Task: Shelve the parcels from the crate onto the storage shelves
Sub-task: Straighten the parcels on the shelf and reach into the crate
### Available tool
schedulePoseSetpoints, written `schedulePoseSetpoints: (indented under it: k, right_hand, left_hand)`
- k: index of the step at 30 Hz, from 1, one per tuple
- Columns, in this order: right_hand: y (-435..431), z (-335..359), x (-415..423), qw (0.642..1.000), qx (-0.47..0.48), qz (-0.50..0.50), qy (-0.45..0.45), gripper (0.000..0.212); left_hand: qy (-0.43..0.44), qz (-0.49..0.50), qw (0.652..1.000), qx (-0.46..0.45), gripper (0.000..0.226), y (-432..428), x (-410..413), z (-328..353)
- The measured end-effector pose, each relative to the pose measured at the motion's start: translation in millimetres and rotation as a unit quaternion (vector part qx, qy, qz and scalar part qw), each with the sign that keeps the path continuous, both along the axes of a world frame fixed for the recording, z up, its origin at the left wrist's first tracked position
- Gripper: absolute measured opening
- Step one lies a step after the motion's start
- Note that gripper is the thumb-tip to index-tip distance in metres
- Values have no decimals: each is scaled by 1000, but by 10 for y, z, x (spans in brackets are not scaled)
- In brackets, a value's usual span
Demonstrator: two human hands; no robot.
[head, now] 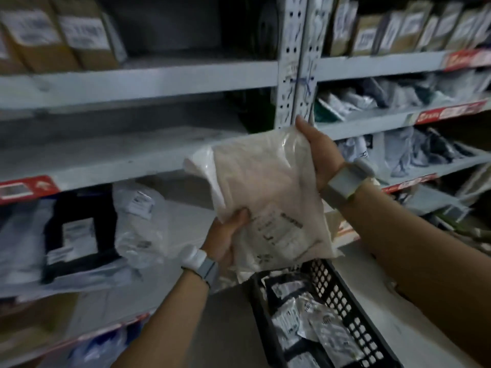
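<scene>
A white parcel [268, 197] is held up just above the far end of the crate [341, 290]. It is gripped by both hands: its bottom edge is pinched by the left hand [225, 235], thumb on top, and its top right edge is held by the right hand [318, 152], whose fingers are hidden behind it. The parcel looks like a soft bag of thin shiny plastic with folded cloth inside. So it is judged to be light, floppy and a bit slippery, but not easy to break. It is best held at two edges, or from under, so that it does not droop or slide. More small packets [305, 314] are seen lying in the crate. Up and left of the crate a bare grey shelf board [119, 155] is seen, and room for the parcel is judged to be there. Lower down, left of the crate, a black parcel [82, 205] and clear bags [140, 229] are laid. The room is dim.
</scene>
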State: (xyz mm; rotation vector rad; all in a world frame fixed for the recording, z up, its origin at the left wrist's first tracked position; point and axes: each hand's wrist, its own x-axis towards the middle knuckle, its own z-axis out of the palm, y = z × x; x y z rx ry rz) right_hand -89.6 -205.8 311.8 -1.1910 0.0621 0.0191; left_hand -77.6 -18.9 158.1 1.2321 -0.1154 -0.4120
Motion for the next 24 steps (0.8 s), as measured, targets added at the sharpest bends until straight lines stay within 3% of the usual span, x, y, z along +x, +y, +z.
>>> schedulePoseSetpoints:
  k: [3,5,7,9,12,14,17,21,24]
  right_hand:
    - [248,186,-188,998,-52,19,-32,59]
    - [396,16,-352,995,-79,62,-13,68]
    - [467,-280,-443,990,-76,112,38,87]
    - [710,-397,-567,990,-31,128,42,68]
    - [1022,-372,-646,995,72,66,24,46]
    - [1142,-372,-675,993,110,36,9,47]
    - [1207,-404,-693,993,120,9,1,48]
    - [1213,-339,-714,992,124,3,-14,40]
    - [1279,-316,-728,992,125,2,-19,42]
  left_hand:
    - [0,63,997,-49,66,315,-167,371]
    - [16,91,994,-54,65,558,-256,639]
    - [10,93,995,-40,50,652,-266,850]
    - [-59,111,991,36,34,809,-351,1085]
    - [-167,87,972,137,31,1061,-543,1386]
    - [-195,5,966,172,23,1280,-684,1484]
    - [-185,-95,949,238,39,1686,-806,1438]
    - [-106,-89,978,154,34,2077,-889,1256]
    - [-106,-97,979,141,33,2189,-942,1212]
